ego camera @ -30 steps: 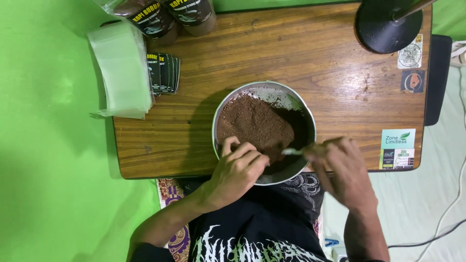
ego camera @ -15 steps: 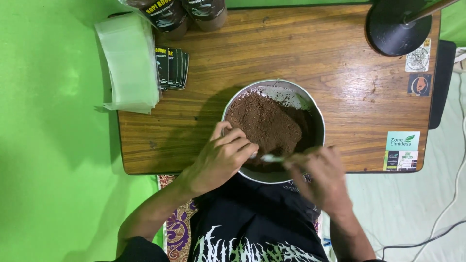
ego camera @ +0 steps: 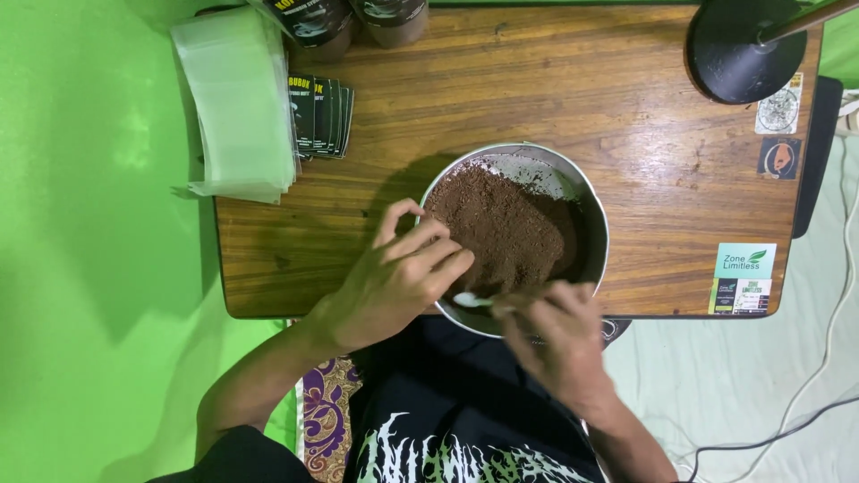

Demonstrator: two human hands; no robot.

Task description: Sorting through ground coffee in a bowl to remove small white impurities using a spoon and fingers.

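at the far left corner of the wooden table [ego camera: 626,134] lies a stack of clear bags [ego camera: 237,107]; just beside it sit some small dark packets [ego camera: 322,114], and two dark jars [ego camera: 344,20] stand at the far edge; the left hand [ego camera: 394,273] rests curled on the near left rim of the metal bowl [ego camera: 598,224], fingers bent and steadying it; the bowl sits at the near edge in the middle, with a heap of brown powder [ego camera: 501,228] inside; the right hand [ego camera: 555,335] is closed around a small white spoon [ego camera: 474,300] at the near rim, and it looks blurry; to scoop well, i think the left hand should keep the bowl from sliding, and the spoon should go in low and come up level so no powder spills; a black lamp base [ego camera: 738,49] stands at the far right corner; compared with half a second ago, the right hand has slid left along the rim, and the left hand stays on the bowl.
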